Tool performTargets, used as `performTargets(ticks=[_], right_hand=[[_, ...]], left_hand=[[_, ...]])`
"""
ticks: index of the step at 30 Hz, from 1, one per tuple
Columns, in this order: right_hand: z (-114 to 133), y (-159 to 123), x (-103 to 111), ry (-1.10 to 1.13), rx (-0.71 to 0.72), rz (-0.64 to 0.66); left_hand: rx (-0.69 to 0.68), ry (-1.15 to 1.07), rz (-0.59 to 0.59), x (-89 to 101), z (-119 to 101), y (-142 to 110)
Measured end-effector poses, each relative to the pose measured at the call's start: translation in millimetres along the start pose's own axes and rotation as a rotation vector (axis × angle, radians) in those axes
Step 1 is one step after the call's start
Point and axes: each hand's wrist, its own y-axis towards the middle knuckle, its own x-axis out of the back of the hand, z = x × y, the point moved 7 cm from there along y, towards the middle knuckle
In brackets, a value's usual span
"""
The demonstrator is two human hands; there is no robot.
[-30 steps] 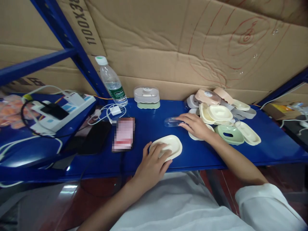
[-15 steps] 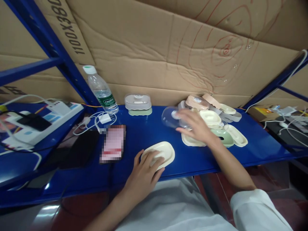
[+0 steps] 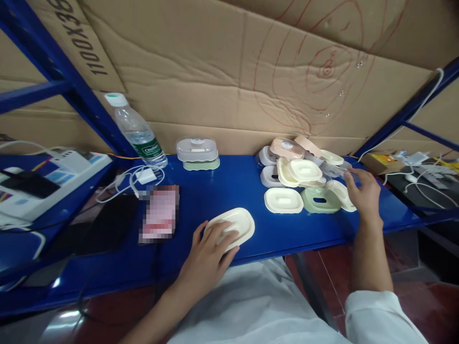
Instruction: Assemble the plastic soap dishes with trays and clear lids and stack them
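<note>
My left hand [image 3: 208, 251] lies over a cream oval dish [image 3: 245, 227] near the front edge, its fingers inside and its thumb at the near rim, gripping it. At the right end of the pile, my right hand [image 3: 366, 193] pinches a clear plastic lid [image 3: 353, 177], faint and partly hidden by other pieces. Beside it are a long cream dish [image 3: 340, 192] and a green base with an oval slot [image 3: 321, 200]. Another cream dish [image 3: 283, 199] rests left of the green base. Behind them are stacked cream dishes [image 3: 304, 170] and a pinkish lidded box [image 3: 287, 148].
Against the cardboard wall stand a grey lidded box on a green one [image 3: 197, 152] and a water bottle [image 3: 138, 134]. A phone [image 3: 159, 212], a white charger with cable [image 3: 146, 176] and a power strip [image 3: 82, 174] occupy the left. Blue shelf posts [image 3: 405, 112] flank the table.
My right hand has carried the clear lid from the left of the pile, up across it, to its right end. My left hand stays on the cream dish. The view has shifted rightward.
</note>
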Motion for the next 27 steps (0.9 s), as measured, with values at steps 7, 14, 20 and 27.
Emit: performTargets(ticks=[7,14,20,27], right_hand=[[-37,-63,11,-0.018,-0.106,0.041],[-32,-57,-2,-0.008,-0.124,0.196],[155,-87,36,0.433,0.296,0.131],[326,-156,1,0.777,0.824,0.693]], left_hand=[[-0.005,0.004,0.001,0.3,0,0],[-0.013,-0.015,0.006,1.0,-2,0],[-0.059,-0.07,-0.055,12.5,-9,-2],[-0.145,-0.015,0.093,6.5,-11,-1]])
